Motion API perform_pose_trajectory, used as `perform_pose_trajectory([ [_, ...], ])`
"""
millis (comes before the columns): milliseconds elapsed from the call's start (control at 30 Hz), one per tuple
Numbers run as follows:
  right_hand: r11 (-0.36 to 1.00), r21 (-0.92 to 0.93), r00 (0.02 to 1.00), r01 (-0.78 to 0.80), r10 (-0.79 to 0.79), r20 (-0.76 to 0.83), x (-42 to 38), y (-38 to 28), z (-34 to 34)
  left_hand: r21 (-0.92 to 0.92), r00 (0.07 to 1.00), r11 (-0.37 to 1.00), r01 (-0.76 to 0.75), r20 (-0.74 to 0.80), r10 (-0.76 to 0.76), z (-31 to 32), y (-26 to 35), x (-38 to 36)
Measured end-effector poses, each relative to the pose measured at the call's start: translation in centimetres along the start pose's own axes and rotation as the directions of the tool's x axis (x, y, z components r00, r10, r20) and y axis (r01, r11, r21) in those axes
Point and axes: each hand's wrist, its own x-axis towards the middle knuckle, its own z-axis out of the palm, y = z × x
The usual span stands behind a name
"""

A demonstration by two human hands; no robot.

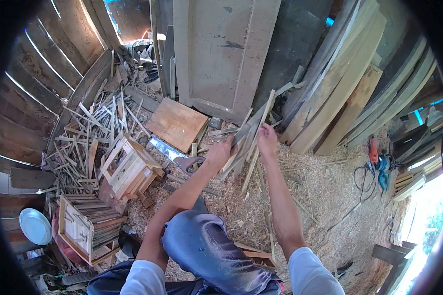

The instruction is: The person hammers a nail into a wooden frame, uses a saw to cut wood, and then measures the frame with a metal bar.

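Sorting step judged in hand: a bundle of thin wood strips (251, 142), just right of the plywood board (176, 123), is clasped by the left hand (220, 152), one strip pinched by the right hand (267, 138); clean separation needed next.

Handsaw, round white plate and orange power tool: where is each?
Handsaw (170, 151): head view, on its shiny blade.
Round white plate (34, 226): head view, on its centre.
Orange power tool (373, 149): head view, on its orange body.

crates (128, 167) left of slats (253, 132)
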Motion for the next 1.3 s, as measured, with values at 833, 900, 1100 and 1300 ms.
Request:
perform_pose_trajectory([
  [833,0.83,-0.537,0.785,-0.151,0.431,0.445,-2.0,8.3,1.2,-0.393,0.983,0.907,-0.149,-0.16,0.092,3.0,-9.0,-0.4],
  [900,0.788,-0.601,0.751,-0.133,0.476,0.458,-4.9,8.8,2.6,-0.492,0.997,0.869,0.051,-0.029,-0.074,3.7,-9.1,-1.1],
  [1100,0.902,-0.422,0.878,-0.093,0.274,0.393,-8.4,9.6,5.9,-0.658,0.967,0.736,0.161,-0.045,-0.252,2.6,-9.1,-2.2],
  [1300,0.856,0.444,0.937,-0.264,0.119,0.329,-8.9,8.5,5.8,-0.642,0.973,0.742,0.191,0.022,-0.232,1.8,-10.7,-1.2],
])
